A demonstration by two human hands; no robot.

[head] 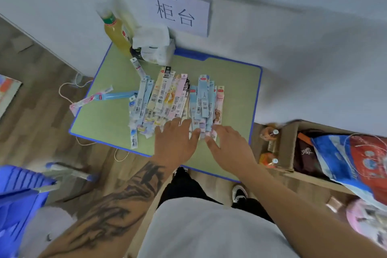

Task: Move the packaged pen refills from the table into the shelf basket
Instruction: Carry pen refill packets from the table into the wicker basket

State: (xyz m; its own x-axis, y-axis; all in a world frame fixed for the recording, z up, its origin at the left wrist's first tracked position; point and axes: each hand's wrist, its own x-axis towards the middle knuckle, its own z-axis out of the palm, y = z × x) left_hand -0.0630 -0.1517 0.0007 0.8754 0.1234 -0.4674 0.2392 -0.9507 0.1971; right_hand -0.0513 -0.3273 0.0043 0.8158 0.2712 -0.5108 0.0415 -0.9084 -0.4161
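1. Nearest the camera, at the left, sits the blue basket (18,192), low beside the person and well apart from the table (104,119).
2. Refill packs (173,98) lie in a loose fan across the middle of the table; two strays (100,97) lie toward its left edge, one overhanging.
3. Handling, as a judgement: each pack is a thin, light card-and-film strip, somewhat flexible and slippery against its neighbours. Gather several by their near ends and pinch across the width; a loose hold may let the strips slide apart.
4. Left hand (176,140) rests at the near ends of the central packs, fingers spread and nearly straight, touching them but clasping nothing.
5. Right hand (228,144) lies just right of the left hand, fingers extended onto the near ends of the rightmost packs, likewise unclenched with nothing grasped.
6. A cardboard box (289,144) stands right of the table.
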